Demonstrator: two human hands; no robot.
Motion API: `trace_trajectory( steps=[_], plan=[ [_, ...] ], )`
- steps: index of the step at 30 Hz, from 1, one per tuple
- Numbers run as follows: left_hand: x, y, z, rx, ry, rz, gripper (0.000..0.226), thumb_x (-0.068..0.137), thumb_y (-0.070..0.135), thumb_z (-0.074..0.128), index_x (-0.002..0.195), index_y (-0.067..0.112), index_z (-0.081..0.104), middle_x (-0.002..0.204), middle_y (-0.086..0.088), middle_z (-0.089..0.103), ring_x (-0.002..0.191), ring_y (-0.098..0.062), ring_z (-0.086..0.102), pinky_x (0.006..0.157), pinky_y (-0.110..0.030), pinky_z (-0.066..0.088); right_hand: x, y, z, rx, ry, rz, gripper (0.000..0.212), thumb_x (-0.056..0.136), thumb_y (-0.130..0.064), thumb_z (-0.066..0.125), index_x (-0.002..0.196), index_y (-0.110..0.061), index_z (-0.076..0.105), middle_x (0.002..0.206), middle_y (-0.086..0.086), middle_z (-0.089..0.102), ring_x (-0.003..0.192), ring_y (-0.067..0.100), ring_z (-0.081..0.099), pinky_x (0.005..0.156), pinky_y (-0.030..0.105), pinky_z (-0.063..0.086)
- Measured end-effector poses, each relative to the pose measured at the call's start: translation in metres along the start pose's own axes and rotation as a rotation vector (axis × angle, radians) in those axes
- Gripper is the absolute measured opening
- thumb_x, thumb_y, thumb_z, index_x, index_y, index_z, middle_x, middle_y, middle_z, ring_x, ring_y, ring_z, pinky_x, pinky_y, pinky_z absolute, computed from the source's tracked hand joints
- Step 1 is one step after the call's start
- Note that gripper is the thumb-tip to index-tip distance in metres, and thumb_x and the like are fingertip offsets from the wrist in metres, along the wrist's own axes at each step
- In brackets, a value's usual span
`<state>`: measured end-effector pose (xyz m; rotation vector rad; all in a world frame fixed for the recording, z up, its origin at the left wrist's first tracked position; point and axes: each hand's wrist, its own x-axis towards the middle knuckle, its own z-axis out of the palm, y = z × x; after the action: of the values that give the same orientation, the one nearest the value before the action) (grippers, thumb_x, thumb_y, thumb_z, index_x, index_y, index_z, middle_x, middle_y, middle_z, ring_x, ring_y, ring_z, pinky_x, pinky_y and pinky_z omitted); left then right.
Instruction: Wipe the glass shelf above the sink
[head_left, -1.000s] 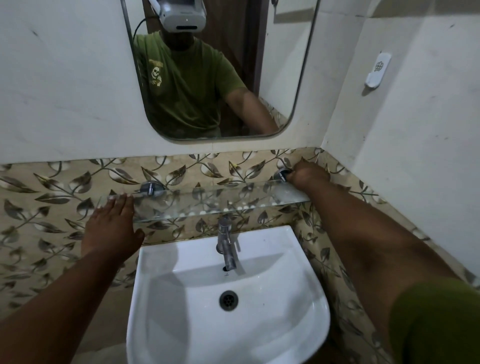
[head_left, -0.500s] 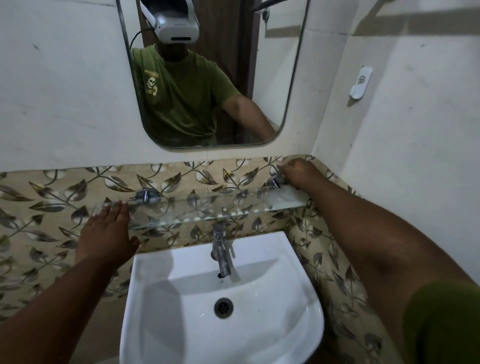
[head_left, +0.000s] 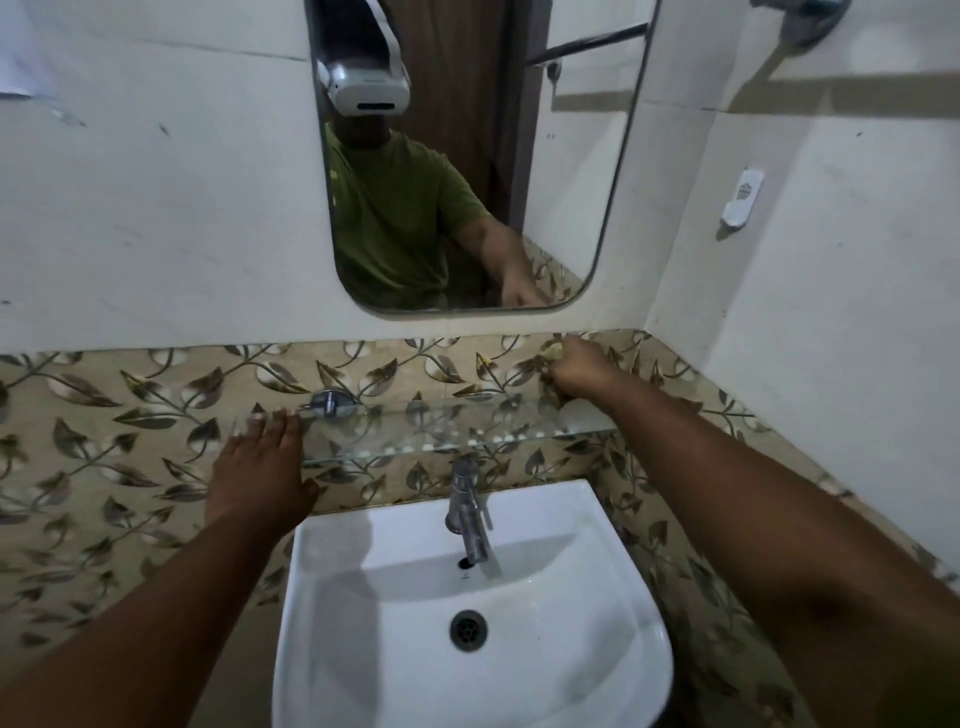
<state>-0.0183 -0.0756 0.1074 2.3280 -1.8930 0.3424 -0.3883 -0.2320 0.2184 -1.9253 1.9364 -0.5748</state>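
Observation:
A clear glass shelf (head_left: 441, 423) runs along the leaf-patterned tiles above the white sink (head_left: 613, 613). My left hand (head_left: 257, 467) lies flat, fingers spread, on the shelf's left end, near a chrome bracket (head_left: 328, 402). My right hand (head_left: 574, 371) is closed at the shelf's far right end, by the wall corner. A small bit of yellowish cloth (head_left: 551, 352) shows at its fingers; most of the cloth is hidden in the fist.
A chrome tap (head_left: 467, 512) stands just under the shelf's front edge. A mirror (head_left: 467, 156) hangs above and reflects a person in a green shirt. A white wall fitting (head_left: 742, 200) is on the right wall, which meets the back wall close to my right hand.
The view has tilted upward, so shelf and sink sit lower in frame. My right hand stays at the shelf's right end with a bit of cloth now showing. My left hand keeps its place.

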Motion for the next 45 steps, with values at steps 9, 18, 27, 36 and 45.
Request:
trace_trajectory(
  steps=[9, 18, 27, 36, 45],
  plan=[
    [-0.003, -0.002, 0.0, -0.035, 0.014, 0.02, 0.096, 0.079, 0.053, 0.056, 0.154, 0.012, 0.012, 0.163, -0.01, 0.018, 0.151, -0.03, 0.014, 0.12, -0.046, 0.021, -0.053, -0.113, 0.082, 0.298, -0.106, -0.253, 0.041, 0.083, -0.04, 0.081, 0.109, -0.02, 0.056, 0.106, 0.003, 0.067, 0.095, 0.021, 0.062, 0.074, 0.033, 0.047],
    [-0.003, -0.004, -0.006, -0.105, -0.017, 0.035, 0.094, 0.083, 0.05, 0.052, 0.155, 0.013, 0.004, 0.165, -0.01, 0.01, 0.151, -0.033, 0.006, 0.122, -0.048, 0.014, -0.066, -0.171, 0.138, 0.172, -0.116, -0.207, 0.04, 0.1, -0.047, 0.054, 0.108, -0.01, 0.067, 0.115, 0.019, 0.069, 0.106, 0.034, 0.064, 0.077, 0.031, 0.039],
    [-0.006, -0.01, -0.006, -0.147, 0.021, 0.06, 0.09, 0.084, 0.047, 0.051, 0.154, 0.011, 0.008, 0.164, -0.011, 0.014, 0.151, -0.031, 0.01, 0.122, -0.047, 0.014, -0.056, -0.155, 0.126, -0.012, 0.046, -0.037, 0.006, 0.09, -0.023, 0.064, 0.095, -0.022, 0.061, 0.103, 0.004, 0.064, 0.087, 0.024, 0.061, 0.077, 0.033, 0.051],
    [-0.008, -0.01, 0.003, -0.135, 0.044, 0.03, 0.089, 0.083, 0.042, 0.058, 0.154, 0.012, 0.013, 0.163, -0.011, 0.017, 0.151, -0.031, 0.012, 0.122, -0.046, 0.016, -0.112, -0.183, 0.173, -0.271, -0.062, -0.32, 0.081, 0.091, -0.079, 0.021, 0.153, -0.029, 0.039, 0.166, 0.011, 0.024, 0.149, 0.044, 0.024, 0.118, 0.06, 0.02],
    [-0.004, -0.007, 0.007, -0.08, 0.056, -0.006, 0.087, 0.082, 0.037, 0.059, 0.154, 0.013, 0.017, 0.162, -0.01, 0.023, 0.15, -0.03, 0.017, 0.121, -0.046, 0.019, -0.109, -0.135, 0.178, -0.41, -0.056, -0.563, 0.094, 0.08, -0.092, 0.009, 0.157, -0.04, 0.027, 0.17, 0.0, 0.017, 0.151, 0.037, 0.025, 0.118, 0.067, 0.007]
  ],
)
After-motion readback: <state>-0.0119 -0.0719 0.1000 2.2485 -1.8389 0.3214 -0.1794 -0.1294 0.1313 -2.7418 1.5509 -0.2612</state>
